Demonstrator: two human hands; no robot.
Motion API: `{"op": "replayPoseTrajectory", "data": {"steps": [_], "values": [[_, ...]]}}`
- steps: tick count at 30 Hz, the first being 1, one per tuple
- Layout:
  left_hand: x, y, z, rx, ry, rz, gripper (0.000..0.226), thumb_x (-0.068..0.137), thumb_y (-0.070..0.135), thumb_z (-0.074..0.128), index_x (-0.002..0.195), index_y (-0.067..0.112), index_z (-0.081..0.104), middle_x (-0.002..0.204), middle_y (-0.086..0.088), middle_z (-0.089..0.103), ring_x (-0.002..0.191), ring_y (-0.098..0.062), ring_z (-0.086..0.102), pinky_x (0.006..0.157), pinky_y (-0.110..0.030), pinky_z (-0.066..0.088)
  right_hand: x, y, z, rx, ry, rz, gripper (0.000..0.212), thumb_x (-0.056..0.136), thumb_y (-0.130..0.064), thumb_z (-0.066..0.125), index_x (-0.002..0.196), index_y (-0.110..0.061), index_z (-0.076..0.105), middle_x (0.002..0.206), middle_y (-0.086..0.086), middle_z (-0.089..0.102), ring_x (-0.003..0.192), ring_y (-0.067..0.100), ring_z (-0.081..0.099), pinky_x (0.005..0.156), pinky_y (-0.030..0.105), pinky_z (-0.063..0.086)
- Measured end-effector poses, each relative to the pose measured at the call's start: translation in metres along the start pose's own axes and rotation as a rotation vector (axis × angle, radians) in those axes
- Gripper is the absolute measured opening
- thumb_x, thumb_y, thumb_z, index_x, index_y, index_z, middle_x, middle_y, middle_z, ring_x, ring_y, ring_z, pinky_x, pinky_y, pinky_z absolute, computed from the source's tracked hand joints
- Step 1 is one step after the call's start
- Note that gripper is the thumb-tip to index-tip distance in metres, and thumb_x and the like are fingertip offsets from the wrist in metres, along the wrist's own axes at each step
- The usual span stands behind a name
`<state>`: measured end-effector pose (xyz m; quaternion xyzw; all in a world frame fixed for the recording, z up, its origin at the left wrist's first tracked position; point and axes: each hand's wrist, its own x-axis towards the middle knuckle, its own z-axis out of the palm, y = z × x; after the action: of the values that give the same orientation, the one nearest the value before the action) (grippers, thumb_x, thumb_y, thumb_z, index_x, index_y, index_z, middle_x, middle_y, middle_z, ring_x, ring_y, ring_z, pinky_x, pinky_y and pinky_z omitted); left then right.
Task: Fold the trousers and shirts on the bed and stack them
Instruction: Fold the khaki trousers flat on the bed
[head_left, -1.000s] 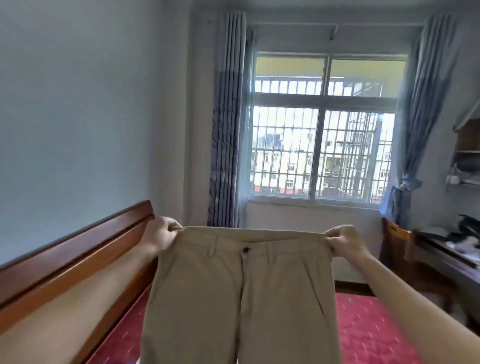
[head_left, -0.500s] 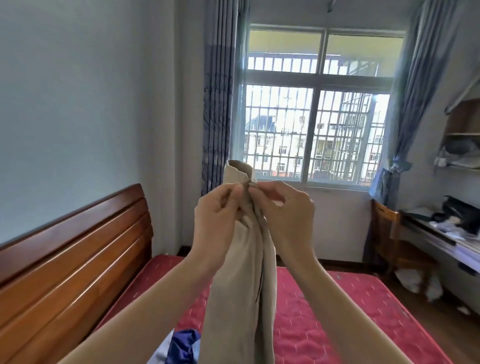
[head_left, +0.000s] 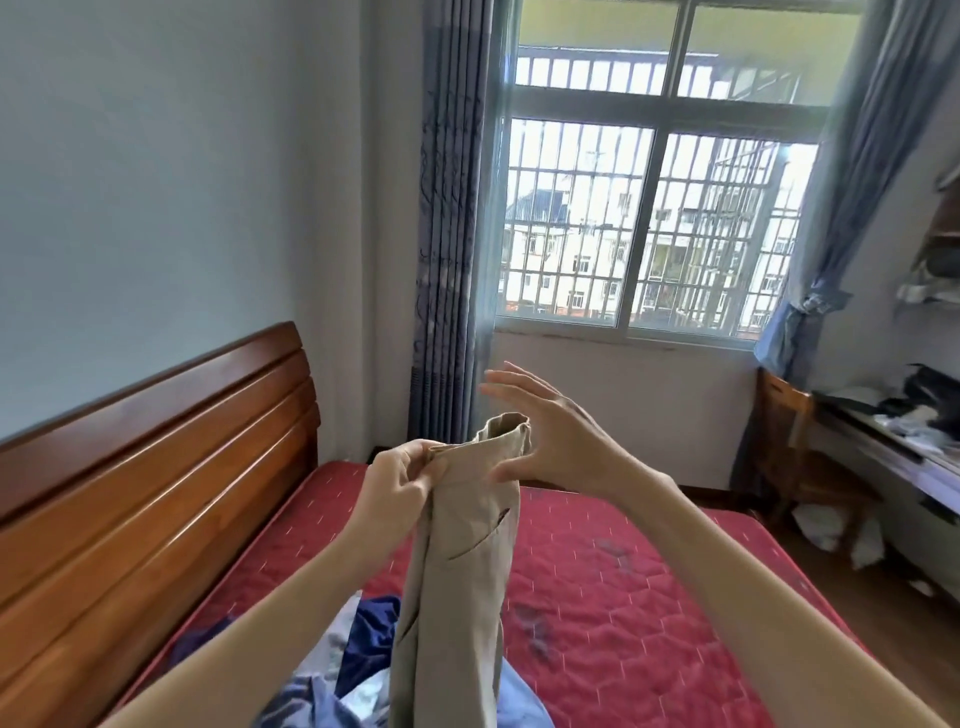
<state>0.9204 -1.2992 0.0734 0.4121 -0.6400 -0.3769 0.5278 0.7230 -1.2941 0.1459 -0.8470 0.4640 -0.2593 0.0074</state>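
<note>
— Item 1? 
— Beige trousers (head_left: 460, 561), doubled lengthwise, hanging upright above the red bed (head_left: 623, 597). 
— Held by? 
— Left hand (head_left: 400, 480), fingers pinching the waistband edge. 
— Right hand (head_left: 550, 431)? 
— Fingers spread, straight; thumb touching the waistband's far side, gripping nothing. 
— Item 2? 
— Blue and white clothes (head_left: 358, 660), heaped on the bed, below the trousers, near the wooden headboard (head_left: 156, 467).

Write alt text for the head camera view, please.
A person's left hand pinches the waistband of beige trousers folded lengthwise, hanging over a red mattress; the right hand hovers open beside them. Blue clothes lie below.
</note>
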Motion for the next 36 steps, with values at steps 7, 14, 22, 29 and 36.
{"op": "replayPoseTrajectory", "data": {"steps": [7, 14, 22, 29, 36], "values": [[0.006, 0.014, -0.017, 0.149, -0.059, 0.313, 0.026, 0.093, 0.004, 0.059, 0.100, 0.025, 0.072, 0.094, 0.013, 0.074, 0.093, -0.006, 0.068, 0.079, -0.011, 0.049, 0.022, 0.010, 0.023, -0.060, -0.101, -0.030, 0.035, 0.070, -0.059, 0.076, 0.077, -0.029, 0.059, 0.062, -0.012, 0.053, 0.063, 0.004, 0.048, 0.066, 0.026, 0.039], [0.027, 0.043, -0.049, -0.061, -0.056, 0.284, 0.065, 0.074, 0.036, 0.071, 0.133, 0.034, 0.043, 0.123, 0.007, 0.062, 0.103, -0.011, 0.067, 0.081, -0.024, 0.056, 0.061, -0.007, -0.048, -0.010, 0.155, -0.039, 0.025, 0.075, -0.051, 0.075, 0.067, -0.032, 0.061, 0.058, -0.017, 0.055, 0.059, -0.001, 0.051, 0.061, 0.023, 0.043], [0.047, 0.002, -0.050, 0.041, -0.163, 0.323, 0.046, 0.085, 0.020, 0.072, 0.124, 0.032, 0.052, 0.118, 0.020, 0.062, 0.107, -0.010, 0.064, 0.087, -0.024, 0.054, 0.100, -0.016, -0.169, -0.152, 0.381, 0.015, 0.046, 0.074, -0.044, 0.079, 0.055, -0.021, 0.044, 0.048, -0.012, 0.045, 0.049, -0.001, 0.043, 0.051, 0.017, 0.031], [0.064, -0.013, -0.006, -0.007, -0.297, 0.102, 0.024, 0.088, 0.025, 0.070, 0.110, 0.016, 0.068, 0.105, -0.005, 0.071, 0.097, -0.022, 0.069, 0.084, -0.036, 0.057, 0.081, -0.003, -0.222, -0.239, 0.438, 0.104, 0.056, 0.073, -0.047, 0.079, 0.082, 0.005, 0.062, 0.069, 0.007, 0.049, 0.067, 0.019, 0.045, 0.062, 0.032, 0.033], [-0.019, -0.013, 0.053, -0.121, -0.338, -0.002, 0.040, 0.083, 0.037, 0.066, 0.105, 0.004, 0.071, 0.103, -0.013, 0.073, 0.098, -0.033, 0.069, 0.089, -0.043, 0.055, -0.028, 0.014, -0.263, -0.173, 0.467, 0.165, 0.066, 0.070, -0.049, 0.080, 0.091, 0.011, 0.061, 0.091, 0.028, 0.063, 0.074, 0.026, 0.059, 0.068, 0.034, 0.046]]}}
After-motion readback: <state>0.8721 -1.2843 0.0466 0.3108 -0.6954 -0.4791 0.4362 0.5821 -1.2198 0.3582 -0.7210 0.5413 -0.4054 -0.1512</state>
